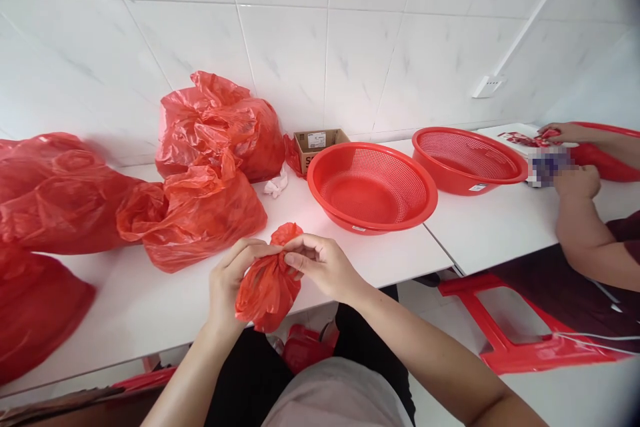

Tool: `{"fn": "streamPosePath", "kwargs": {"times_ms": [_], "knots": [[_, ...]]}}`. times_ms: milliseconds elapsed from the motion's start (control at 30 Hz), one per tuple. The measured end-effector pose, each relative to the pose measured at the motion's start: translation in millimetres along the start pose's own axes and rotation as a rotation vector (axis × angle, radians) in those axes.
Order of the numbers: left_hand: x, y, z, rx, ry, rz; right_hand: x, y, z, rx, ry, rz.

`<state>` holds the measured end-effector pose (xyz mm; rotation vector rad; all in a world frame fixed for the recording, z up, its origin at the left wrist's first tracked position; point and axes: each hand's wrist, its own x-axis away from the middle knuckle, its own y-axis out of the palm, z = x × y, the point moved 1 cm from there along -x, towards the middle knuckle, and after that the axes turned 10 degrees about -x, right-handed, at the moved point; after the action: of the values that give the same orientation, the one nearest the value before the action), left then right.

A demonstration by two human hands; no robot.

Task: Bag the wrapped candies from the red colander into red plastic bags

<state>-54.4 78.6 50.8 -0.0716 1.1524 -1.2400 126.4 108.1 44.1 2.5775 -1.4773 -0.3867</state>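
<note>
A small red plastic bag (267, 297) hangs between my hands just over the table's front edge, its neck gathered tight and its top bunched above the fingers. My left hand (231, 280) is closed on the gathered neck from the left. From the other side my right hand (323, 265) pinches the same neck between thumb and fingers. What lies inside the bag does not show. Beyond it, toward the wall, stands a red perforated basin (373, 187) with nothing visible in it. Close by on the left lies a larger full red bag (205, 213).
More stuffed red bags (60, 197) crowd the left side. A cardboard box (320, 140) and crumpled white tissue (277, 183) sit by the wall. Right of them is a second red basin (470, 160). A co-worker's hand (577, 180) is at far right, near a red stool (520, 347).
</note>
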Motion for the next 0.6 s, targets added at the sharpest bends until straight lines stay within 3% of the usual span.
{"fn": "streamPosePath", "kwargs": {"times_ms": [167,300,433,500,600], "knots": [[-6,-10.4,-3,-0.012,0.022,-0.107,0,0,-14,0.258,-0.025,0.0],[-9,-18.6,-10,0.065,-0.039,-0.225,8,2,-17,0.63,-0.182,-0.028],[-7,-18.8,-19,0.053,-0.293,-0.074,21,-2,-3,0.925,-0.266,-0.074],[-5,-16.4,-22,0.083,-0.377,-0.063,28,-5,6,0.943,-0.233,-0.081],[-3,-21.9,-19,0.176,-0.447,-0.145,37,-9,10,0.802,-0.181,-0.032]]}}
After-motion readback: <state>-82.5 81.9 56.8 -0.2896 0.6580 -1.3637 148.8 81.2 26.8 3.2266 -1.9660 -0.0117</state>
